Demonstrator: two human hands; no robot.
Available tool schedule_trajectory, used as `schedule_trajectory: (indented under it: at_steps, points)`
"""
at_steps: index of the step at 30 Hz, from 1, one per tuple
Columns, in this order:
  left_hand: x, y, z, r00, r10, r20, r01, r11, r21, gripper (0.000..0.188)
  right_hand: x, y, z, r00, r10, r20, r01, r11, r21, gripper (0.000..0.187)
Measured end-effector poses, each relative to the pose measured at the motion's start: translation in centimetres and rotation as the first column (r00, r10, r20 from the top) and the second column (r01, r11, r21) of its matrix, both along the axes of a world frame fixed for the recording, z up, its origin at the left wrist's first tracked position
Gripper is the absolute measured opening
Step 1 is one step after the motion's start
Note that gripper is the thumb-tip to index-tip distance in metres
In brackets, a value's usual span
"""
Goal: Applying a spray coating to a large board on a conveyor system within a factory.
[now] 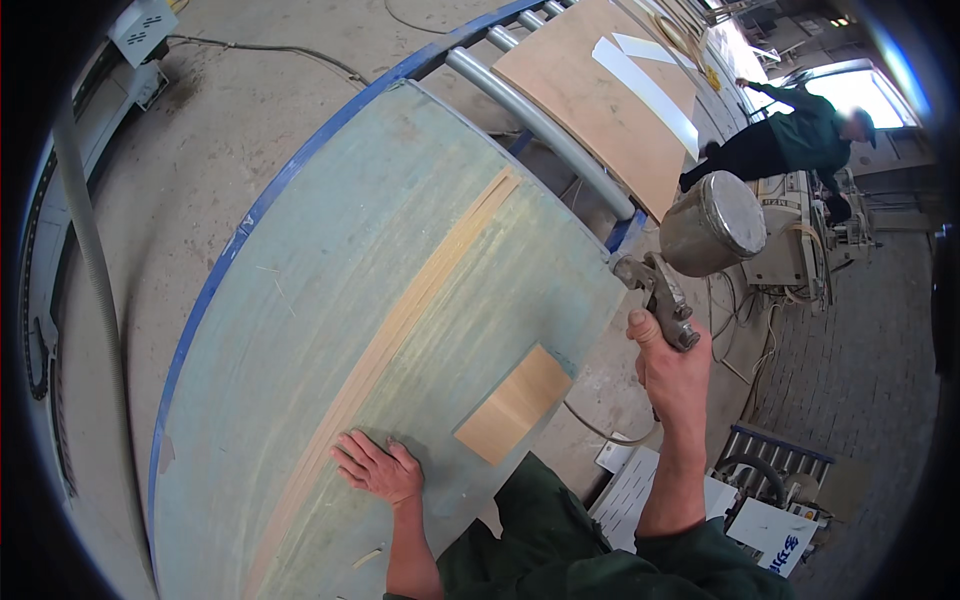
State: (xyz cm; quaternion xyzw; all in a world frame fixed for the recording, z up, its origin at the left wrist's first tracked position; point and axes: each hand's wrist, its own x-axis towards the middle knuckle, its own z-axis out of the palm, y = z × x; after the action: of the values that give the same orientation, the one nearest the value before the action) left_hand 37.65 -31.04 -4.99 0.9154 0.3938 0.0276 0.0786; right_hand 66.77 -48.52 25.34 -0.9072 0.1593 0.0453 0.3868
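Note:
My right hand [672,362] is wrapped round the handle of a metal spray gun [660,298], held up beyond the table's right edge. On top of the gun sits a round grey metal cup [712,225] with a lid, tilted in the view. My left hand [378,467] rests palm down with fingers spread, its fingertips touching a bundle of long thin wooden strips [405,320]. The strips lie side by side across a worn green-grey tabletop [290,260]. Between my hands, a rectangular tan wooden piece [515,403] lies flat near the table's edge.
Past the table's far end, a roller conveyor [540,125] carries a brown board [590,95] with white strips [650,95]. Another person [800,135] in dark green stands at machinery at the far right. A hose [610,435] hangs below my right hand. Machinery with a grey pipe [95,260] stands left.

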Motion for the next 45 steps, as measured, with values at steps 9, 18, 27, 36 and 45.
schedule_trajectory:
  at_steps: [9,18,27,36,45]
  points:
    - [0.4,0.0,0.5,1.0,-0.009,0.009,0.008,1.0,0.022,0.073,-2.2,0.4,0.0,0.994,0.103,-0.042,-0.1,0.993,0.055,0.039]
    - [0.1,-0.1,0.0,1.0,-0.008,0.017,0.007,1.0,0.028,0.073,-2.9,0.9,1.7,0.943,0.16,-0.293,-0.136,0.986,0.098,0.033]
    - [0.2,-0.1,0.0,1.0,0.001,-0.001,-0.001,1.0,0.029,0.073,0.2,-0.5,0.6,0.993,0.082,-0.082,-0.077,0.995,0.066,0.035]
    - [0.2,-0.1,-0.1,1.0,-0.003,0.018,0.003,0.999,0.034,0.073,2.5,-1.7,0.1,0.996,0.034,0.086,-0.034,0.999,0.004,0.041]
    - [0.2,-0.2,-0.1,1.0,0.001,0.002,-0.001,1.0,0.031,0.073,-1.0,-1.5,0.8,0.997,0.069,-0.039,-0.065,0.993,0.098,0.036]
